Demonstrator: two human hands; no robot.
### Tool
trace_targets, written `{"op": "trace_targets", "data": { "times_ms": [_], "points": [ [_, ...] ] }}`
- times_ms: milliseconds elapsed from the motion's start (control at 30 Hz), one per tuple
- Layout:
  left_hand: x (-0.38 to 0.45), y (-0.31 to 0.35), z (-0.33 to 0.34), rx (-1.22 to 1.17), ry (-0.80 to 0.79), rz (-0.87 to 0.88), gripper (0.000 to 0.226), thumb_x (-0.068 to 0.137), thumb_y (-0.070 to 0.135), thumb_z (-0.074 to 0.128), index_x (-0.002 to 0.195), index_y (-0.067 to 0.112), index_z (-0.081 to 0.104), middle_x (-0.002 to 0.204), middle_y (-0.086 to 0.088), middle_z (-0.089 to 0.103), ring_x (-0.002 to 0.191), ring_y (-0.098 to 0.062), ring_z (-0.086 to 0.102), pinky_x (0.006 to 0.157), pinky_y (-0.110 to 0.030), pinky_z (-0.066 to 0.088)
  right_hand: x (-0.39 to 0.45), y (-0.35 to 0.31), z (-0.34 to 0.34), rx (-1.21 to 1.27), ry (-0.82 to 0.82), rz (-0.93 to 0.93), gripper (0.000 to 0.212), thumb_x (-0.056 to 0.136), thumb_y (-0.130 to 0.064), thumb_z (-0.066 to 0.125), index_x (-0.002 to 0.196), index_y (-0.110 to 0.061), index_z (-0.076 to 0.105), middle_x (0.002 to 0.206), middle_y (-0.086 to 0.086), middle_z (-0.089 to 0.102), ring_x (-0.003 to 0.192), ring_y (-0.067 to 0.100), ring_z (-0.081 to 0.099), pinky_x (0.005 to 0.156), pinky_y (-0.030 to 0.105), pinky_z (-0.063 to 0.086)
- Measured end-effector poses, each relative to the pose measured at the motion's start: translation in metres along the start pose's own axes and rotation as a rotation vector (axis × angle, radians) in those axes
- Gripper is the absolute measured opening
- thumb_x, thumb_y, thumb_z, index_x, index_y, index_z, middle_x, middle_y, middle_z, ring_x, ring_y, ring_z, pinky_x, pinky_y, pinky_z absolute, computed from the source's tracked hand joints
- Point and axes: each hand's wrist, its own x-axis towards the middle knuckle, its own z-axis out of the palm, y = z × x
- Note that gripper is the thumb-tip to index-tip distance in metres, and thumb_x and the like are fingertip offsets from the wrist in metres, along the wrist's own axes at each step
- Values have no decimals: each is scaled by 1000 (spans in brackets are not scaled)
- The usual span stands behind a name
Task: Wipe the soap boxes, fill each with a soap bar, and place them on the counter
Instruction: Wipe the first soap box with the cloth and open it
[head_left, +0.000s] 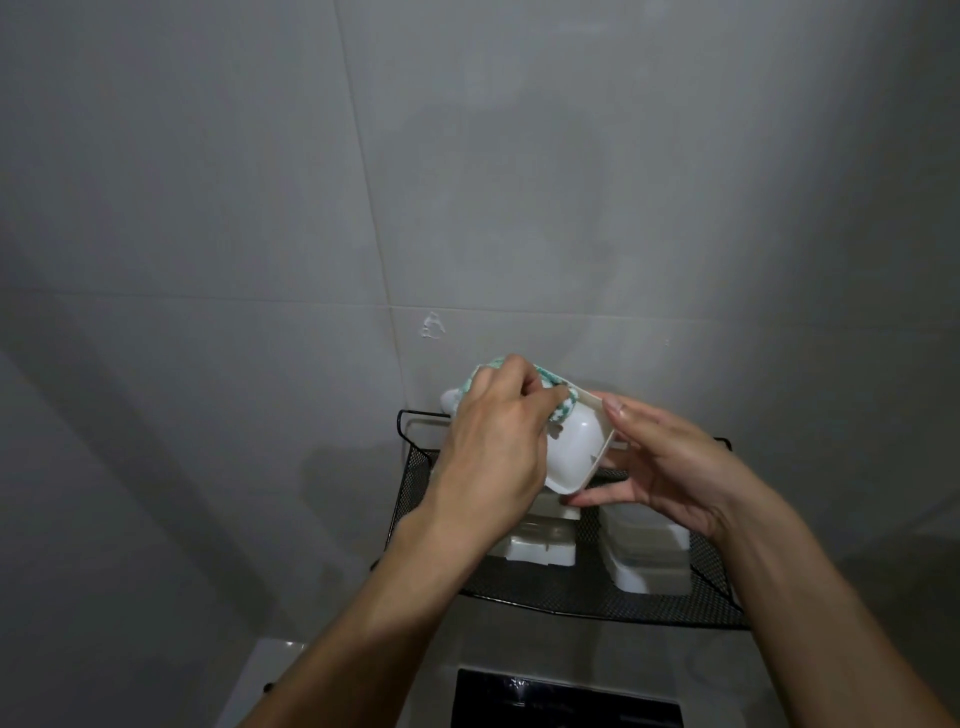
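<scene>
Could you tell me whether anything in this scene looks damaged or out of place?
One oddity: a rough white patch on the grey wall tile above the black mesh shelf, like leftover adhesive or filler. The stacked soap boxes on the shelf look orderly.

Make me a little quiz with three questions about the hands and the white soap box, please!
1. True or false: the left hand grips a green-and-white cloth against the soap box.
2. Which hand steadies the soap box by its rim? A) left hand B) right hand C) neither
3. Fill in: the other white boxes sit in a black mesh ____ fixed to the wall.

Key: 1 true; 2 B; 3 basket.
</scene>
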Motion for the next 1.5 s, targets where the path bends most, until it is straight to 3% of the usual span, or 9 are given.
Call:
{"op": "trace_targets", "data": {
  "times_ms": [200,467,567,733,867,1000,1100,1367,1500],
  "points": [
    [-4,8,7,-41,-41,35,36,94,10,57,127,21,67,128,-2,56,121,-24,44,100,-44,37,7,-1,4,3,20,-37,47,91,-30,62,129,-2,58,108,19,69,98,37,72,73,54,59],
    [-1,0,1,-16,-126,80,36,92,20,58,126,30,66,130,9,50,128,-16,37,103,-44,32,10,-3,0,-33,26,-40,48,80,-39,75,120,-14,68,111,15,71,93,32,73,72,46,60],
    [6,-7,-4,-93,-91,24,42,90,18,61,131,25,63,126,4,52,120,-19,44,103,-42,37,10,-2,-4,10,-39,-82,65,70,-22,88,128,-17,60,112,17,71,94,29,73,73,41,60],
    [9,-11,-9,-210,-80,-52,48,89,11,62,136,21,59,127,4,51,119,-15,45,100,-21,35,10,4,0,-111,-67,-209,77,63,4,80,134,-11,52,112,19,73,96,24,72,79,28,57],
    [12,-9,-13,-254,-10,-80,43,88,6,61,131,14,60,125,3,58,115,-14,54,100,-29,42,9,5,5,-104,4,-279,66,63,-16,85,125,-9,62,114,13,74,99,21,72,80,27,58],
    [13,-9,-16,-249,-7,-62,41,91,4,59,131,8,61,123,-1,58,111,-11,55,97,-17,39,7,-1,6,-75,44,-258,53,76,-42,80,120,-14,71,121,15,70,107,26,68,85,40,58],
    [12,-5,-14,-269,-19,-64,41,93,4,56,134,9,61,122,0,53,111,-7,52,96,-10,36,6,-4,11,-67,64,-219,49,78,-55,72,116,-23,74,116,10,73,103,23,71,80,38,59],
    [13,-4,-19,-200,-6,-6,41,92,-1,50,126,15,67,112,-1,49,97,-10,53,84,-16,42,-2,-3,10,-114,30,-162,46,74,-47,76,111,-18,72,115,12,71,111,31,66,87,52,58],
    [16,-9,-23,-69,-11,52,35,92,1,52,122,9,69,109,-9,51,94,-20,54,79,-29,46,-1,-5,11,-101,44,-174,39,80,-41,72,112,-19,71,108,10,74,97,25,72,75,44,60]
  ]
}}
